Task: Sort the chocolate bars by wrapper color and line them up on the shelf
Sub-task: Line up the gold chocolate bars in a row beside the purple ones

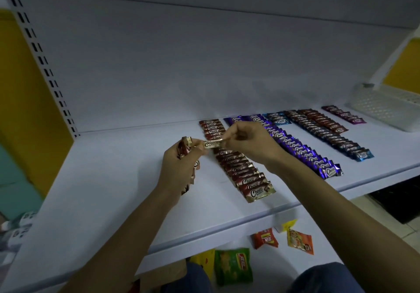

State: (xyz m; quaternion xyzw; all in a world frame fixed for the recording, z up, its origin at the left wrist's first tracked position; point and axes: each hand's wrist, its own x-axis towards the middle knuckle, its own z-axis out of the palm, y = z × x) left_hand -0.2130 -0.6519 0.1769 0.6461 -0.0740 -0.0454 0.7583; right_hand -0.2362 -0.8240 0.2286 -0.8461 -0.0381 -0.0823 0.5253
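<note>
1. The right hand [247,142] pinches one end of a single gold-edged chocolate bar [212,144] between thumb and fingertips; the bar's other end reaches the left hand [179,167].
2. The left hand's fingers are curled round a bundle of brown bars [184,148], with ends sticking out above and below the fist.
3. Just beneath the pinched bar, a brown row [241,172] lies overlapped on the white shelf [113,179].
4. Past the right wrist lie a purple row [295,147], a dark blue row [329,135], a red row [322,120] and a short magenta row [344,114].
5. Farthest right of the fingers sits a white basket [386,108].
6. Below both forearms, a lower level holds snack packets [234,265].
</note>
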